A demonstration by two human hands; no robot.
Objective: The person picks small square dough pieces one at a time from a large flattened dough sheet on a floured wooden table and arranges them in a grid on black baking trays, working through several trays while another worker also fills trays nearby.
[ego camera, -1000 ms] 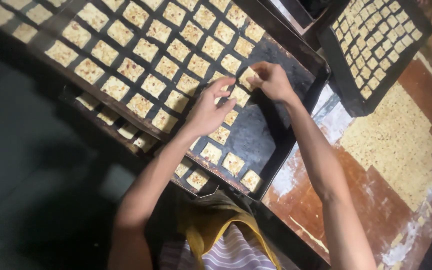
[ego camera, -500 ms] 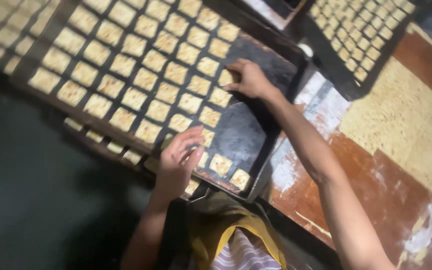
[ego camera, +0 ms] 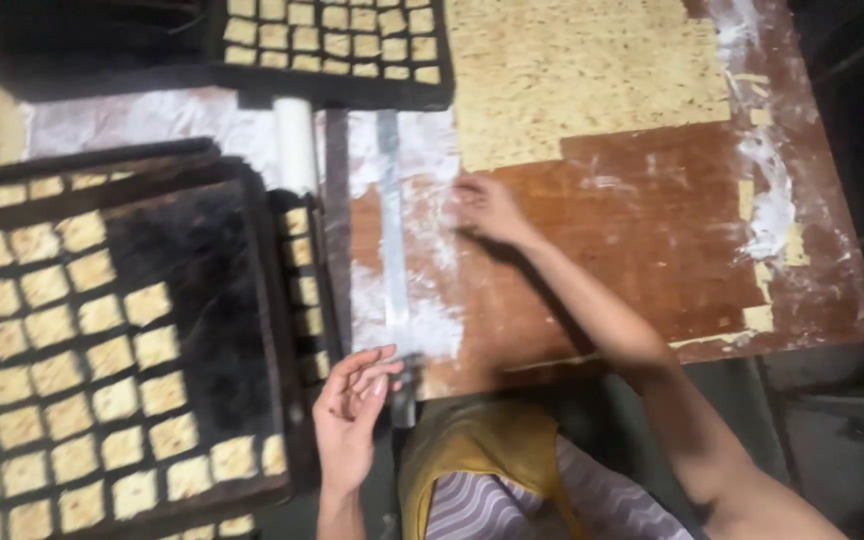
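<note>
right hand: arm stretched out over the brown worktable, fingers loosely curled and pressed down on the floured board at the near corner of the rolled dough sheet; whether a cut piece is pinched under the fingertips cannot be told, the view being blurred. left hand: palm half turned up, fingers spread and relaxed, holding nothing, hovering at the table's near edge just beside the lower end of the long metal straightedge.
dough sheet: pale, speckled, flat on the table's far side, its near edge cut in steps, scraps and flour along the right rim.
straightedge: lies lengthwise across a floured patch, between the two hands.
white rolling pin: just left of the straightedge, touching the far tray.
near baking tray: dark, on the left, rows of square dough pieces, one dark strip bare.
far tray: filled with smaller-looking squares.
clothing: yellow apron over striped cloth.
</note>
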